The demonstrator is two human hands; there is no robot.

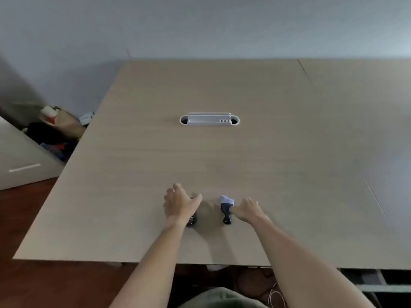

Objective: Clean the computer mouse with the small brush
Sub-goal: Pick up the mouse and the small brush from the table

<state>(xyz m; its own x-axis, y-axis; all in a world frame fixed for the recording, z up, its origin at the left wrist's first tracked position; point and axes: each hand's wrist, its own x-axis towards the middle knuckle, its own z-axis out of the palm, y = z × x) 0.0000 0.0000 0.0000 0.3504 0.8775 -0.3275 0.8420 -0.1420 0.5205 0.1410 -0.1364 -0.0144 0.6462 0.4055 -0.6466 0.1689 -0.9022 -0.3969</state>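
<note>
A black computer mouse (pixel 192 220) lies on the wooden desk (pixel 222 156) near its front edge. My left hand (pixel 180 204) covers most of it, thumb on its right side and fingers curled over its left. Only the mouse's near end shows under my wrist. To the right lies the small brush (pixel 226 208), with a dark handle pointing toward me and white bristles pointing away. My right hand (pixel 248 210) rests flat beside it, fingertips touching the handle from the right. The brush still lies on the desk.
A white cable-port insert (pixel 209 119) sits in the desk's middle, far beyond my hands. A seam runs along the desk's right part. Bags and clutter (pixel 57 127) lie on the floor at the left, beside a white cabinet (pixel 20 165). Cables lie under the front edge.
</note>
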